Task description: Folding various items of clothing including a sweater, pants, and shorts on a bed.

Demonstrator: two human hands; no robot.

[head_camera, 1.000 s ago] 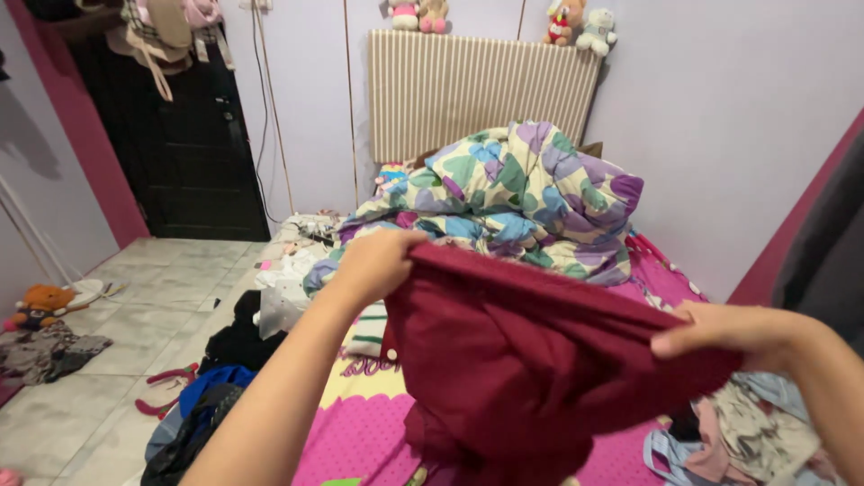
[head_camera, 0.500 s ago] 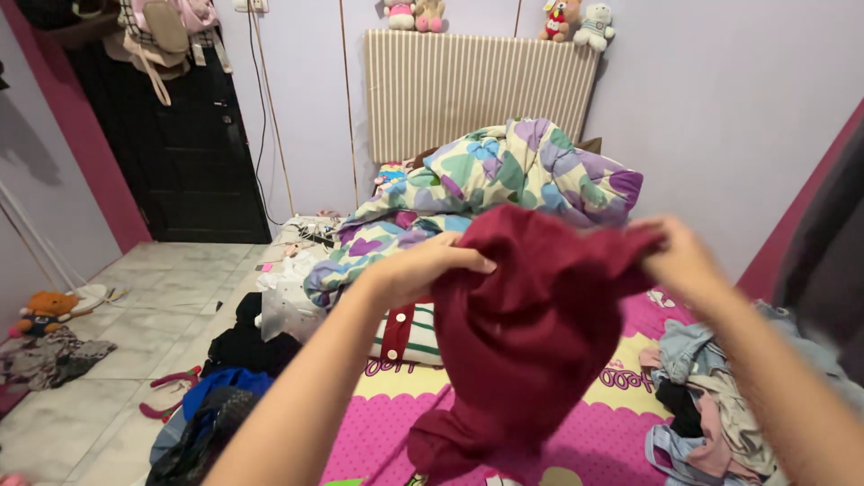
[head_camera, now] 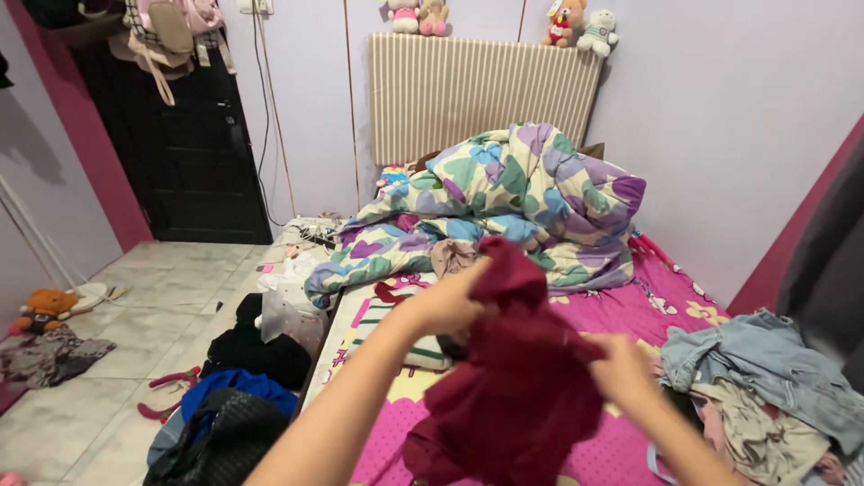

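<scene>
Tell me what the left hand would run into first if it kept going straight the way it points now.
The left hand points forward and right, its fingers already gripping the dark red garment. Pushing on, it would likely meet more of that cloth first, then perhaps the patterned quilt heaped on the bed beyond, though depth is hard to judge.

Bright even indoor light, soft shadows, wide-angle edge distortion, slight motion blur

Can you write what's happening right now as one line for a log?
left hand: grips dark red fabric garment | right hand: grips same garment | garment: bunched, held above pink patterned bedsheet | behind: crumpled multicoloured quilt
</scene>
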